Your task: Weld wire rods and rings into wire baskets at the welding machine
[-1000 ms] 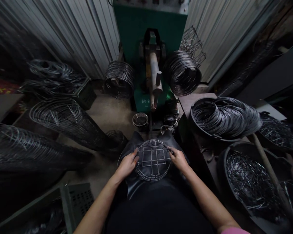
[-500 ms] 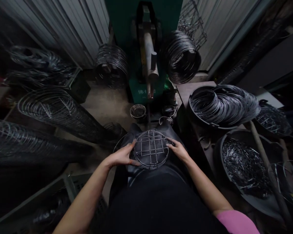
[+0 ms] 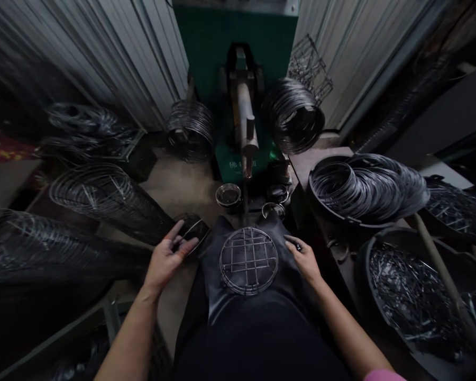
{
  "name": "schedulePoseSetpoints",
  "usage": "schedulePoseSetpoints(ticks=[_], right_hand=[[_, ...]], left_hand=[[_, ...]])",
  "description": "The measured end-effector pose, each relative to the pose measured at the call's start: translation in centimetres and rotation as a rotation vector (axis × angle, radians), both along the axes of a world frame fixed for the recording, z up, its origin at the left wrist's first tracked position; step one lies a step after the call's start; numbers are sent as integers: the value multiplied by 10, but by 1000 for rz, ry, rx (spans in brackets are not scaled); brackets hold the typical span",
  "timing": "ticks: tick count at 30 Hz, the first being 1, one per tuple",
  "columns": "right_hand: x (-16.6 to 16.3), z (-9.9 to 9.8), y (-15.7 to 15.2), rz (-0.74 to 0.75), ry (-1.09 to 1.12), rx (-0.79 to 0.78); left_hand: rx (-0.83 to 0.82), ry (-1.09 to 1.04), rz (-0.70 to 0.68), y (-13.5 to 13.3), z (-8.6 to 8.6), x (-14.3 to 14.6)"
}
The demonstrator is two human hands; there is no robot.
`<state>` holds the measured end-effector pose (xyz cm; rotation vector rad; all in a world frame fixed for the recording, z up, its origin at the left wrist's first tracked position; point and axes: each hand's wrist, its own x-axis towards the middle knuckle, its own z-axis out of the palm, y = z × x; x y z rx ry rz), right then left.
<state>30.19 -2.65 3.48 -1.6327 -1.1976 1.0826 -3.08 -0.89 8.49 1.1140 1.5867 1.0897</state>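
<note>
A round wire rack [image 3: 248,259] with a welded grid of crossing bars lies on the dark apron [image 3: 218,296] over my lap. Off to its left, my left hand [image 3: 170,259] holds a thin wire ring [image 3: 201,239], seen nearly edge-on, between thumb and fingers. To the right of the rack and apart from it, my right hand [image 3: 302,257] is closed with thumb and fingertips together. Something small and dark shows at those fingers, too small to name. Straight ahead stands a green spot welder [image 3: 246,121], its electrode arm pointing toward me.
Wire-ring coils [image 3: 190,129] hang left of the machine, more rings [image 3: 293,114] right. A basin [image 3: 315,203] of rings and a tub [image 3: 365,286] of short wire pieces stand at right. Long ring stacks [image 3: 115,201] lean at left. Small bowls [image 3: 228,196] sit below the electrode.
Both hands have come off the rack, which stays on my lap. My left hand has moved left with the wire ring, my right hand slightly right. The view has tilted up.
</note>
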Motion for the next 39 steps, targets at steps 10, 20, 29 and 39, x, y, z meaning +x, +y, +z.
schedulePoseSetpoints(ticks=[10, 20, 29, 39], right_hand=[[-58, 41, 5, 185, 53, 176], [-48, 35, 1, 87, 41, 182], [-40, 3, 5, 191, -344, 186], [-37, -7, 6, 136, -356, 150]], left_hand=[[129, -1056, 154, 2, 33, 79], [-40, -828, -46, -16, 16, 78], [-144, -100, -191, -9, -37, 53], [-96, 115, -259, -5, -40, 54]])
